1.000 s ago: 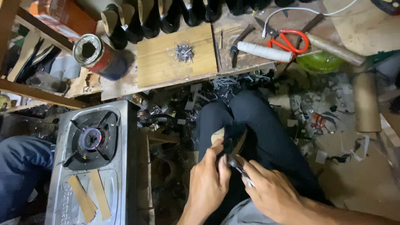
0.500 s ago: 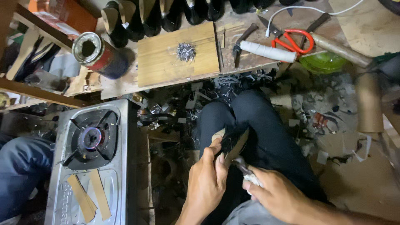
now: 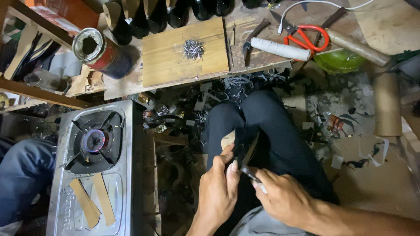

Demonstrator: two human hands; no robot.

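My left hand grips a dark shoe piece with a tan insole edge, held upright over my lap in black trousers. My right hand is closed around a small metal tool whose tip touches the lower edge of the shoe piece. The two hands sit close together, thumbs almost touching. The part of the shoe piece behind my left fingers is hidden.
A single-burner gas stove with a small flame stands at left, flat tan strips lying on it. Ahead is a wooden board with a pile of small nails, an open tin can, red-handled scissors, a hammer. Scraps litter the floor. Another person's knee is at far left.
My hands and the shoe piece stayed over my lap; the right hand shifted slightly along the piece's lower edge with the tool.
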